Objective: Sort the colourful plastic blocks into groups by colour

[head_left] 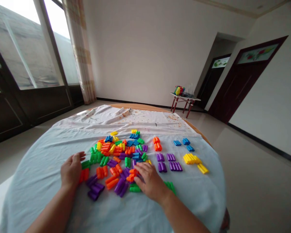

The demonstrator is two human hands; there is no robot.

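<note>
A mixed pile of orange, green, purple, blue and yellow ribbed plastic pieces lies on the cloth-covered table. My left hand [71, 169] rests at the pile's left edge, beside a green piece [85, 164] and an orange piece [84, 175]; its fingers are apart and nothing shows in them. At the pile's right side my right hand [149, 179] has its thumb and fingers closed around an orange piece [131, 175]. Right of the pile are separate groups by colour: orange [157, 144], purple [171, 162], blue [187, 144] and yellow [192, 159]. Green pieces [170, 186] lie partly behind my right hand.
The round table has a pale blue cloth [46, 158] and a white patterned cloth [145, 119] across its far part. A small side table [185, 97] with bags stands by the far wall. Glass doors and a curtain are on the left.
</note>
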